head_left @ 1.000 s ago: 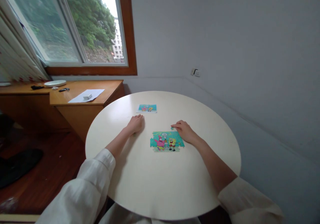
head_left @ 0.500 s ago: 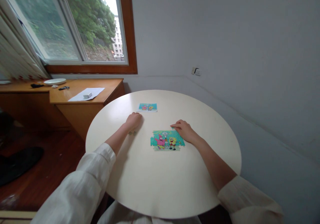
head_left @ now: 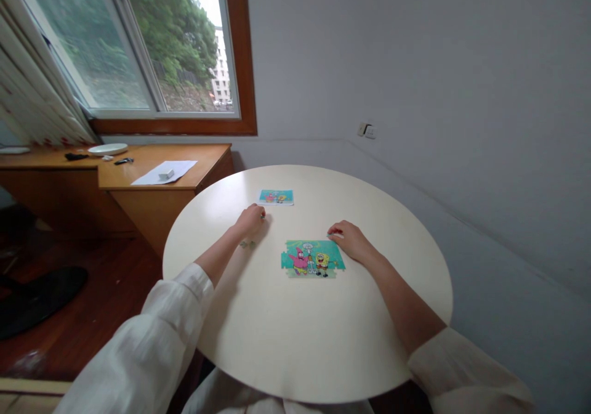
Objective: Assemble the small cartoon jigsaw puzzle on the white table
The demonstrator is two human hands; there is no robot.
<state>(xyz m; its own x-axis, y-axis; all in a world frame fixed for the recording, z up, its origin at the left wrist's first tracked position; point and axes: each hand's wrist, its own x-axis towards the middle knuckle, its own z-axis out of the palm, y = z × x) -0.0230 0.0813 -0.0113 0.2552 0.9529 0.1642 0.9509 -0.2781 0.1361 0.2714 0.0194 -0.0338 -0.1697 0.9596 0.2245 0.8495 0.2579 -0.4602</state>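
A partly assembled jigsaw puzzle (head_left: pixel 314 259) lies flat on the round table, showing cartoon figures on teal; its outer edge is uneven. Beyond its upper right corner, my right hand (head_left: pixel 351 240) is closed with fingertips pinching a small teal puzzle piece, mostly covered by the fingers. To the puzzle's upper left, my left hand (head_left: pixel 250 219) is closed too, a bit of teal puzzle piece showing at its fingertips. Several loose puzzle pieces (head_left: pixel 247 244) lie beside my left wrist. A reference picture card (head_left: pixel 276 197) with the same cartoon rests just past my left hand.
The round cream table (head_left: pixel 305 340) has its far edge near the grey wall. On the left, a wooden desk (head_left: pixel 212 161) carries a sheet of paper (head_left: pixel 182 170) with a small white box, a white plate (head_left: pixel 108 149) and dark small items. A window is above it.
My left hand has lifted slightly, and a teal puzzle piece now shows at its fingertips. My right hand's fingers have drawn in around a piece by the puzzle's upper right corner.
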